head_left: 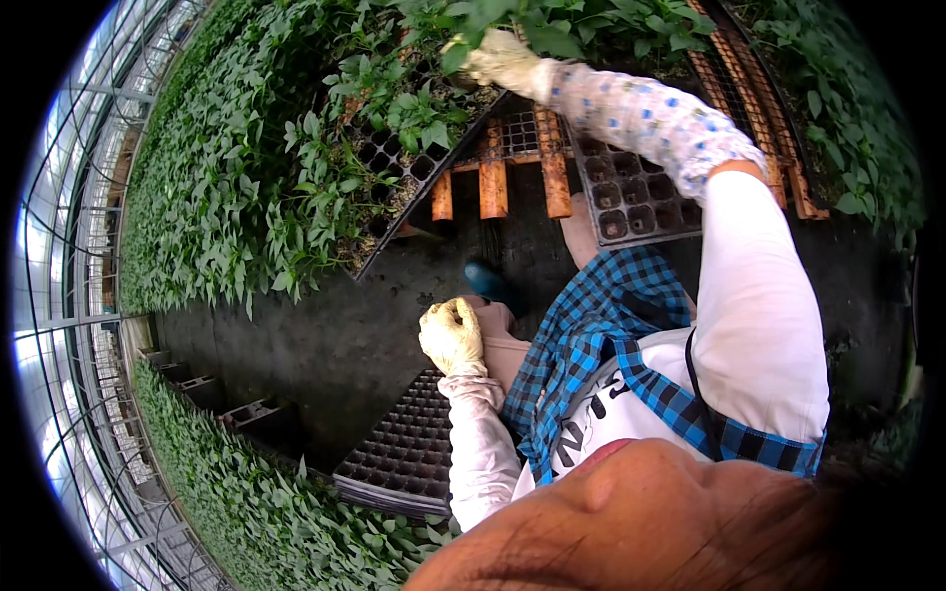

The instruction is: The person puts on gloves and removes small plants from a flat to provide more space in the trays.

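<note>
My right hand [505,65], in a pale yellow glove, reaches out among green seedlings [424,123] at the inner edge of a black cell tray [434,177]. Leaves cover part of its fingers, so its grip does not show. Some cells of that tray stand bare, and the tray lies tilted with one corner jutting over the aisle. Nearer to me, my left hand [451,335], gloved alike, is curled into a loose fist above my leg, with nothing showing in it. Beside that forearm lies a stack of black cell trays [399,448].
Another cell tray without plants [636,192] lies on the right, below my right arm. Orange-brown bars [493,187] and mesh support the trays. Dense seedlings [222,177] fill the left bench. Grey blocks [256,414] stand along the dark floor [296,345], near a second plant row.
</note>
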Tool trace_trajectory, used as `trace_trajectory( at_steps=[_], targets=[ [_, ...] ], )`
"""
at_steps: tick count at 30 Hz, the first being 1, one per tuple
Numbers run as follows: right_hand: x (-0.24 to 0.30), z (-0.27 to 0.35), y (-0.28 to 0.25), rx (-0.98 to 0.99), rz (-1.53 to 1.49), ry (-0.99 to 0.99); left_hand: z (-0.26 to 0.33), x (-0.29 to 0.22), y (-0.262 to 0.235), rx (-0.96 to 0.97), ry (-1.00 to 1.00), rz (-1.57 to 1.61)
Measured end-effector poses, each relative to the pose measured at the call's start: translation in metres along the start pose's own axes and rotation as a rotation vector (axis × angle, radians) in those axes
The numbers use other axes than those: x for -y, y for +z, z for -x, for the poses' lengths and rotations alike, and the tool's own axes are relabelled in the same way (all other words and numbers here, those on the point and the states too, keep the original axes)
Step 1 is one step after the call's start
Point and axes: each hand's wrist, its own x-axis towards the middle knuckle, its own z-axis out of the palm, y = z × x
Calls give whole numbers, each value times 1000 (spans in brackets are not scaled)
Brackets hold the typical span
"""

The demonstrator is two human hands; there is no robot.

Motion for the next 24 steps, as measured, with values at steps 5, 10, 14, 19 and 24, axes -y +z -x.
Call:
trace_trajectory(
  at_steps=[5, 10, 14, 19, 24],
  targets=[
    [4, 94, -152, 84, 151, -3, -9, -19, -1, 87, 19, -61],
    [-77, 135, -372, -103, -684, 380, -23, -32, 14, 185, 23, 7],
    [-68, 112, -273, -71, 505, 260, -12, -13, 1, 168, -54, -135],
    [-88, 127, -346, -31, 651, 230, -20, -25, 13, 163, 17, -75],
    [-124, 108, -310, 94, 542, 191, -9, -9, 9, 90, 12, -121]
  ],
)
